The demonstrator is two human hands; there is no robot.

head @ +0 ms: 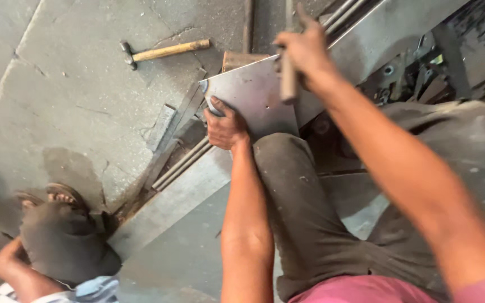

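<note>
- The person's left hand (225, 126) is closed over the near edge of a flat grey metal sheet (254, 95), fingers curled on top of it, pinning it down just above the person's knee (279, 154)
- The right hand (305, 50) is wrapped tightly round a wooden handle (288, 78) that sticks down out of the fist, raised over the sheet; the head of this tool is hidden behind the hand, so what kind of tool it is cannot be told for sure
- The sheet lies tilted across long steel bars (183, 163) and plates on the concrete floor (68, 84), with a block of wood (241, 59) touching its far edge
- As a judgement, the work on the sheet looks to be under way and not finished: the sheet is held and the tool is lifted above it, yet no clear dent, bend or cut shows on its surface, so how much is done cannot be told
- Count: one sheet under the hand, one handle in the fist, one hammer (161, 51) lying unused on the floor well apart to the left, and one wooden block
- Count of people: two, namely the person's own two hands plus a co-worker (57, 241) crouched at the lower left, whose sandalled foot (63, 195) and one hand (8, 261) show, well apart from the sheet
</note>
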